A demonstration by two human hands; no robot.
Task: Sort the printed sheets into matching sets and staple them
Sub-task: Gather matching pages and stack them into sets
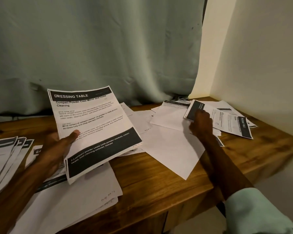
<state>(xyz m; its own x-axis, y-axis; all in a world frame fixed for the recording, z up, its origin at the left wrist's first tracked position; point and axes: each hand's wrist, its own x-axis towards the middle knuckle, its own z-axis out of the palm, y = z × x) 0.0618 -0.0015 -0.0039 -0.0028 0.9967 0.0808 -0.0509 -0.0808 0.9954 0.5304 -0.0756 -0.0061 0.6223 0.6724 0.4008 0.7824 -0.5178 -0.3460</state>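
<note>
My left hand point(57, 149) holds a stack of printed sheets point(95, 125) headed "DRESSING TABLE" above the wooden table point(159, 188), thumb on top of the top page. My right hand point(200, 123) reaches to the far right and grips a sheet with a dark header band point(194, 109), lifting its edge off a scattered pile of printed sheets point(230, 120). Blank-side-up sheets point(167, 146) lie between the two hands. No stapler is in view.
A fanned pile of sheets point(5, 154) lies at the left edge, and more loose sheets point(71, 198) lie under my left forearm. A green curtain point(100, 48) hangs behind the table and a cream wall point(260, 56) bounds its right side.
</note>
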